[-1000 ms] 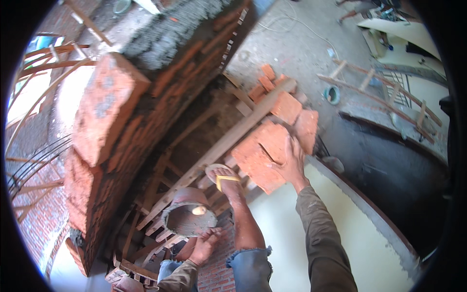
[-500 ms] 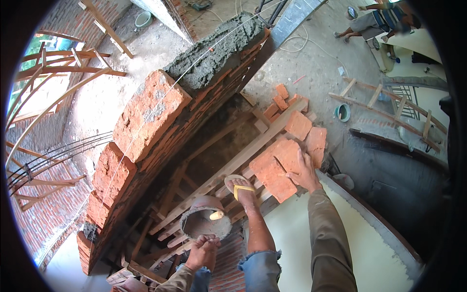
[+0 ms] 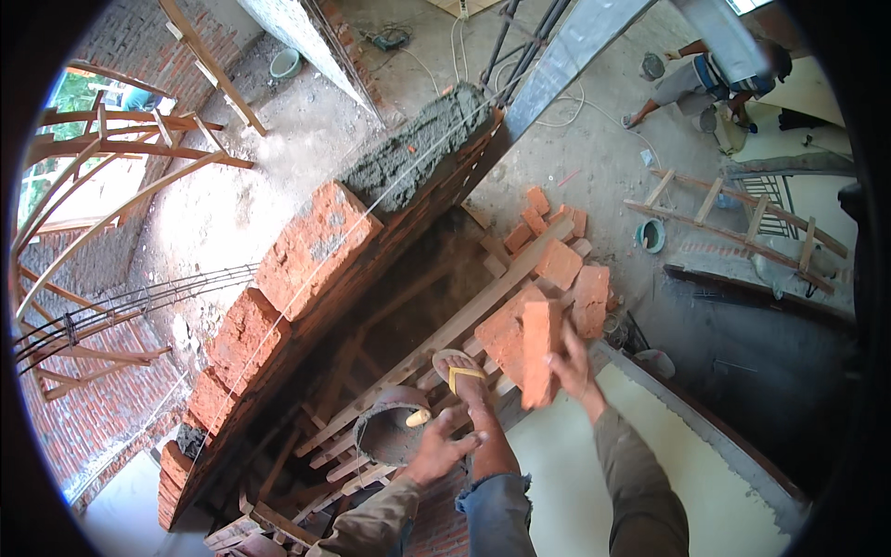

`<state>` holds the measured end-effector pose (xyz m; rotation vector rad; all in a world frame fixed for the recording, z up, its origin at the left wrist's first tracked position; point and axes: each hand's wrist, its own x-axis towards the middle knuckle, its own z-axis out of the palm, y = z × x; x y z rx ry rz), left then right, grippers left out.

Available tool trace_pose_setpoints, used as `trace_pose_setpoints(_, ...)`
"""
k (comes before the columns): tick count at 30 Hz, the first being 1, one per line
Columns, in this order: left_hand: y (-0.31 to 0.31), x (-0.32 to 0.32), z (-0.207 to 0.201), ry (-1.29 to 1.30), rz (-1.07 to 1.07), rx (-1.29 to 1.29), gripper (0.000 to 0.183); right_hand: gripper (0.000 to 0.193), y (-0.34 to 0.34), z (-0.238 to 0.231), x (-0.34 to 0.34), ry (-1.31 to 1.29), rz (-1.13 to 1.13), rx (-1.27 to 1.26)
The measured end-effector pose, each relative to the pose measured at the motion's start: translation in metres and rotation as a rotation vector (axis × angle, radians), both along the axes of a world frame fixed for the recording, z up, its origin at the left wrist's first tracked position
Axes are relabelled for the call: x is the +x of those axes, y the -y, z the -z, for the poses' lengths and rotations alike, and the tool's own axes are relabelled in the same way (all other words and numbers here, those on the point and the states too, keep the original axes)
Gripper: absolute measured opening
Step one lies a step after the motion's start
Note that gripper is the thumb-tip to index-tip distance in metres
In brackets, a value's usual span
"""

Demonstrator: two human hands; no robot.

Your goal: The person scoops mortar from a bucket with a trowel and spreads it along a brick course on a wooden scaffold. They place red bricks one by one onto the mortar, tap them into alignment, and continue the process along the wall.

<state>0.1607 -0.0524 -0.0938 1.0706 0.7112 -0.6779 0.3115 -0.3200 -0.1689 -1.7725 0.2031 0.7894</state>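
Observation:
My right hand (image 3: pixel 577 373) grips an orange brick (image 3: pixel 540 355), tipped up on edge above other bricks on the planks. A flat brick (image 3: pixel 503 327) lies just behind it, with more bricks beyond. My left hand (image 3: pixel 440 453) is open, fingers apart and holding nothing, beside a mortar bucket (image 3: pixel 364 436). From the bucket sticks a pale handle (image 3: pixel 419 418); the rest of that tool is hidden. To the left runs a brick wall whose top course shows laid bricks (image 3: pixel 318 243) and a bed of wet grey mortar (image 3: pixel 418 158). A taut string crosses over its top.
My sandalled foot (image 3: pixel 461 373) stands on the wooden planks (image 3: pixel 436 357), with a dark gap between them and the wall. A metal beam (image 3: pixel 575 70) rises at the wall's far end. Further right are a wooden ladder (image 3: pixel 710 200), a bucket (image 3: pixel 651 235) and another person (image 3: pixel 701 84).
My right hand has lifted the brick from lying flat and turned it on edge. My left hand has moved right and opened its fingers. The view has shifted slightly.

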Motion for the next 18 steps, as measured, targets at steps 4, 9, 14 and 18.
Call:
trace_pose_setpoints(4, -0.001, 0.06, -0.031, 0.135, 0.06, 0.067, 0.109, 0.096, -0.074, -0.086, -0.029, -0.158, 0.216, 0.535)
trace_pose_setpoints(9, -0.064, 0.106, -0.12, 0.159, 0.106, -0.15, 0.107, 0.113, -0.15, -0.164, -0.02, -0.042, 0.191, 0.65)
trace_pose_setpoints(14, -0.116, 0.155, -0.201, 0.052, -0.076, 0.052, 0.095, 0.14, -0.177, -0.167, -0.039, -0.2, 0.374, 0.695)
trace_pose_setpoints(18, -0.164, 0.222, -0.223, 0.285, -0.006, 0.408, 0.092, 0.106, -0.198, -0.136, -0.137, -0.397, 0.334, 0.615)
